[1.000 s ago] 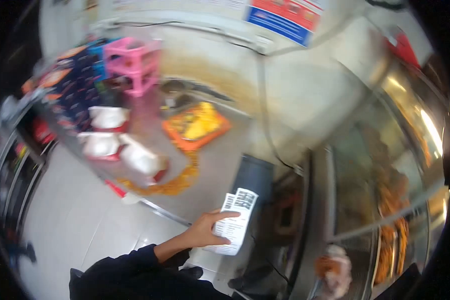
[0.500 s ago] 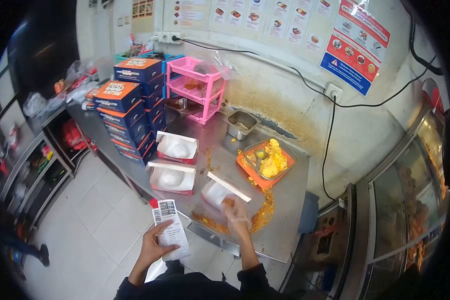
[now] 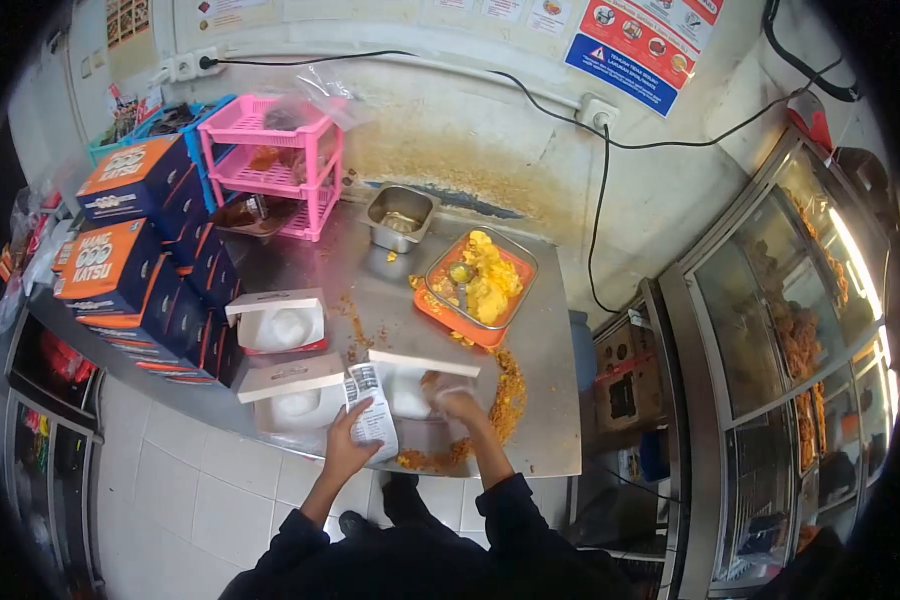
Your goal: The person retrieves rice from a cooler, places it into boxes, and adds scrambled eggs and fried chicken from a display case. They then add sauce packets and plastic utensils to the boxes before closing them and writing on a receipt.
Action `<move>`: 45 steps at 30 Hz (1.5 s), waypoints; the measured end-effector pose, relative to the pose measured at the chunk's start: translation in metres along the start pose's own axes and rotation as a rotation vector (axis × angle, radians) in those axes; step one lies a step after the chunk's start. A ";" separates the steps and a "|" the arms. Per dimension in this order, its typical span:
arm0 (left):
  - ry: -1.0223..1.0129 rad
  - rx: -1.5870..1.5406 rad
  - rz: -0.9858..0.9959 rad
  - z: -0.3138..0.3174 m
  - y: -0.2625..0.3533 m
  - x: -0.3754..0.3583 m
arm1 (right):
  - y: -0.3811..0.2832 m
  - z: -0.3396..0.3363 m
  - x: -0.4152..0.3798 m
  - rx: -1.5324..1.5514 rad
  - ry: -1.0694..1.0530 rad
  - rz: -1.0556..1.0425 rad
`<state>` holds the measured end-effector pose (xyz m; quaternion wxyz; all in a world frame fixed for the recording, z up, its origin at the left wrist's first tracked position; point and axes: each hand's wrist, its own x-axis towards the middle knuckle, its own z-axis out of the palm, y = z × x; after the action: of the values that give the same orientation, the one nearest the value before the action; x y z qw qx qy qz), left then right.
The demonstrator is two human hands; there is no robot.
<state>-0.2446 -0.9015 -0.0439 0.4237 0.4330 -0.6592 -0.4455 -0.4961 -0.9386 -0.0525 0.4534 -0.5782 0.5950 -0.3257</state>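
Observation:
My left hand is closed around printed paper slips, receipts by their look, held upright over the table's front edge. Wearing a clear plastic glove, my right hand reaches into the right side of an open takeaway box with white contents. Something brown shows at its fingertips; blur hides what it is. Left of the slips stands a second open box with a white mound inside. Behind that is a third open box, also with a white mound.
Several printed boxes are stacked at the left. A pink rack and a metal container stand at the back. Yellow food and a spoon lie in a metal tray on an orange one. Crumbs litter the steel table; a glass cabinet is at right.
The view has swung right and closer over the table. My left hand has brought the slips up against the near boxes. My right hand remains at the right-hand box.

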 end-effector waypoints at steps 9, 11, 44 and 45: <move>0.100 -0.142 -0.162 -0.005 0.007 0.005 | -0.045 -0.090 -0.047 -0.405 0.361 0.021; 0.120 -0.207 -0.196 -0.006 0.020 0.011 | -0.059 -0.113 0.001 -0.514 0.621 0.066; 0.094 0.195 -0.125 -0.016 0.049 0.031 | 0.015 -0.130 0.205 -1.151 -0.230 -0.304; 0.106 0.187 -0.118 -0.015 0.045 0.029 | 0.006 -0.129 0.207 -1.158 -0.276 -0.264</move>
<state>-0.2466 -0.9222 0.0081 0.3888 0.5317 -0.6478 -0.3826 -0.6002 -1.1587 -0.0430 0.0939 -0.8366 0.5344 0.0754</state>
